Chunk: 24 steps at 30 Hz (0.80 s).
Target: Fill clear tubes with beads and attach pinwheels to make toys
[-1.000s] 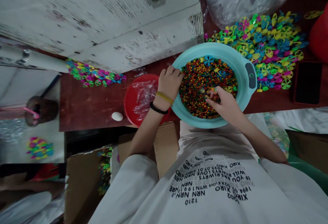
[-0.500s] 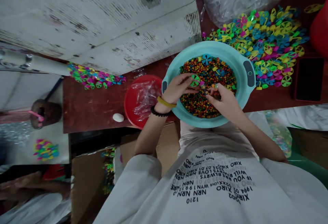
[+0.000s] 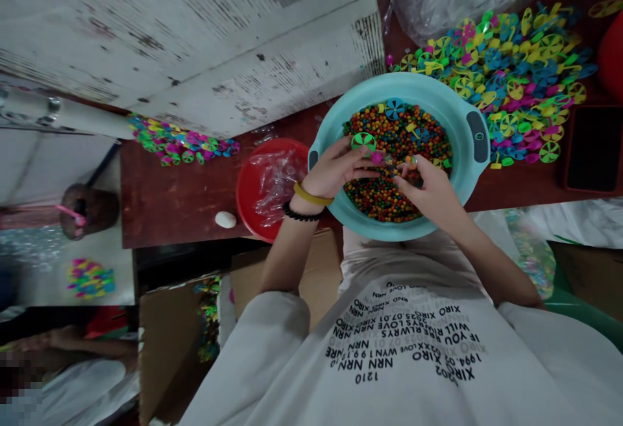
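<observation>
A teal plastic basin full of small multicoloured beads sits in front of me, with a blue pinwheel lying on them. My left hand hovers over the basin, its fingers pinching a green plastic pinwheel. A pink plastic piece shows between my hands, but I cannot tell what it joins. My right hand is close by, its fingertips shut on a small orange piece. Its exact shape is too small to tell.
A large heap of plastic pinwheels lies beyond the basin, and a smaller heap lies to the left. A red bowl holds clear plastic pieces. A phone rests on the dark red table. A co-worker's arm shows at lower left.
My left hand has come off the basin rim and now holds the green pinwheel over the beads. The pinwheel has shifted slightly left and up since the half-second frame.
</observation>
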Tool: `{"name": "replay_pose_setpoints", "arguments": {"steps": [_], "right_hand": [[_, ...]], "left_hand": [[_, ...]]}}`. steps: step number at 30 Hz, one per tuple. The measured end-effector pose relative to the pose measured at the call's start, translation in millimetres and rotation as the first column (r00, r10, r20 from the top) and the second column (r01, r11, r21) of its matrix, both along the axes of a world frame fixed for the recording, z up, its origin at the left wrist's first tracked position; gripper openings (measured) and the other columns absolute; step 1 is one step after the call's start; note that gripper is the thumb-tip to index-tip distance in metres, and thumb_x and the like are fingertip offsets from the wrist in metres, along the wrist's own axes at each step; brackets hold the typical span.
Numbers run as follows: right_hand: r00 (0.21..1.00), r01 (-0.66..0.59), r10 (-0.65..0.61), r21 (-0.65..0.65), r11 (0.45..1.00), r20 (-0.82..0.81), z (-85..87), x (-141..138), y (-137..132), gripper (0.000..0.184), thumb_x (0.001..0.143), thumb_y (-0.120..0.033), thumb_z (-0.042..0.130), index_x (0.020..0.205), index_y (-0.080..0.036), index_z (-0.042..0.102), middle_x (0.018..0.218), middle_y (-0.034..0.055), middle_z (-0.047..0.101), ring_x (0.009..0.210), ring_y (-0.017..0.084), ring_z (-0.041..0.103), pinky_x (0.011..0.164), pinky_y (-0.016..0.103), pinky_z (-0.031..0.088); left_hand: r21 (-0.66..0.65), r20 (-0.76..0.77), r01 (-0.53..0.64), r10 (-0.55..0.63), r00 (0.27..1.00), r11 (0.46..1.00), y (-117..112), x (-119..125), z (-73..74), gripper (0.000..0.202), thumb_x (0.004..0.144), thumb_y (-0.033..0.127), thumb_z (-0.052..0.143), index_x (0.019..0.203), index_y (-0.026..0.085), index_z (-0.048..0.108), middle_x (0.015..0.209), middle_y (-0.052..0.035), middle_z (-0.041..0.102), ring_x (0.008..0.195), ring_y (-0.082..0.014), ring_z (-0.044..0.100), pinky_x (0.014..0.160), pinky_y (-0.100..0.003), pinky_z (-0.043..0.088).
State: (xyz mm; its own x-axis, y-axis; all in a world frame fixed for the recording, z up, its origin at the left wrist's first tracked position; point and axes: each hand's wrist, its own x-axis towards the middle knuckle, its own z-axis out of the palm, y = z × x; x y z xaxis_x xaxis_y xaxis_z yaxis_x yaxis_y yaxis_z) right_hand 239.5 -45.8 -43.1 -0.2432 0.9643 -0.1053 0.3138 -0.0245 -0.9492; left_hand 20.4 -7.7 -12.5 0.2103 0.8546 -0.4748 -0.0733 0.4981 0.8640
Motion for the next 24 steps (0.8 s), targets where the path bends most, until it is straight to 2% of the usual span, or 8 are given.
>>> {"name": "replay_pose_setpoints", "arguments": {"steps": [4,8,11,15,18,22,24], "right_hand": [[1.000,-0.016,0.016,-0.010,1.000,-0.008,1.2,-0.5,-0.4,0.023,0.088,-0.039,0.064,0.082,-0.027,0.045,0.084,0.0060,0.068,0.083,0.026,0.064,0.074,0.036,0.046],[1.000,-0.019,0.019,-0.009,1.000,0.014,3.1,0.3,-0.6,0.023,0.088,-0.038,0.064,0.082,-0.027,0.045,0.079,0.0038,0.065,0.075,0.023,0.061,0.070,0.035,0.044],[0.999,-0.037,0.037,-0.016,0.999,-0.017,4.5,1.3,-0.6,0.025,0.088,-0.037,0.066,0.080,-0.027,0.044,0.078,0.0039,0.066,0.080,0.025,0.065,0.071,0.035,0.045],[0.995,-0.085,0.084,-0.028,0.996,-0.054,6.7,2.2,-1.1,0.027,0.088,-0.039,0.067,0.079,-0.027,0.045,0.078,0.0042,0.066,0.091,0.029,0.070,0.075,0.036,0.047],[0.996,-0.055,0.053,-0.018,0.998,-0.073,9.0,2.2,-2.3,0.028,0.089,-0.041,0.067,0.079,-0.027,0.045,0.082,0.0048,0.068,0.092,0.028,0.070,0.075,0.036,0.047],[0.995,-0.001,0.000,-0.009,1.000,-0.100,12.1,2.1,-4.4,0.027,0.090,-0.041,0.065,0.080,-0.027,0.045,0.084,0.0048,0.070,0.092,0.027,0.069,0.075,0.035,0.048],[0.994,0.010,-0.012,-0.012,1.000,-0.104,12.9,2.4,-5.2,0.027,0.090,-0.042,0.065,0.080,-0.027,0.045,0.084,0.0048,0.070,0.092,0.026,0.069,0.075,0.035,0.048]], "left_hand": [[0.026,-0.011,-0.058,0.059,0.998,0.998,-6.1,6.9,-4.5,0.035,0.092,0.045,0.082,0.103,0.019,0.062,0.104,-0.0068,0.080,0.113,-0.0236,0.078,0.106,-0.047,0.064],[0.112,-0.027,-0.054,0.058,0.998,0.992,-12.2,14.3,-11.3,0.044,0.083,0.045,0.089,0.110,0.020,0.063,0.110,-0.0061,0.079,0.126,-0.0274,0.073,0.111,-0.049,0.061],[0.158,-0.056,-0.102,0.112,0.992,0.982,-16.2,20.7,-15.6,0.051,0.081,0.045,0.091,0.118,0.022,0.064,0.118,-0.0074,0.079,0.133,-0.0290,0.070,0.113,-0.047,0.060],[0.118,0.007,-0.210,0.211,0.978,0.970,-22.2,30.3,-19.1,0.042,0.091,0.045,0.082,0.121,0.023,0.062,0.123,-0.0080,0.080,0.137,-0.0272,0.068,0.113,-0.045,0.059],[0.097,0.047,-0.249,0.246,0.968,0.964,-27.4,37.1,-19.3,0.037,0.094,0.045,0.078,0.119,0.023,0.061,0.125,-0.0073,0.080,0.137,-0.0258,0.068,0.112,-0.043,0.059],[0.145,0.075,-0.287,0.279,0.957,0.947,-32.2,45.1,-19.4,0.043,0.092,0.050,0.078,0.119,0.023,0.058,0.123,-0.0074,0.079,0.138,-0.0260,0.067,0.113,-0.041,0.057],[0.170,0.038,-0.275,0.272,0.962,0.947,-33.3,48.3,-19.9,0.046,0.092,0.055,0.078,0.120,0.024,0.058,0.124,-0.0077,0.079,0.141,-0.0268,0.065,0.113,-0.042,0.056]]}}
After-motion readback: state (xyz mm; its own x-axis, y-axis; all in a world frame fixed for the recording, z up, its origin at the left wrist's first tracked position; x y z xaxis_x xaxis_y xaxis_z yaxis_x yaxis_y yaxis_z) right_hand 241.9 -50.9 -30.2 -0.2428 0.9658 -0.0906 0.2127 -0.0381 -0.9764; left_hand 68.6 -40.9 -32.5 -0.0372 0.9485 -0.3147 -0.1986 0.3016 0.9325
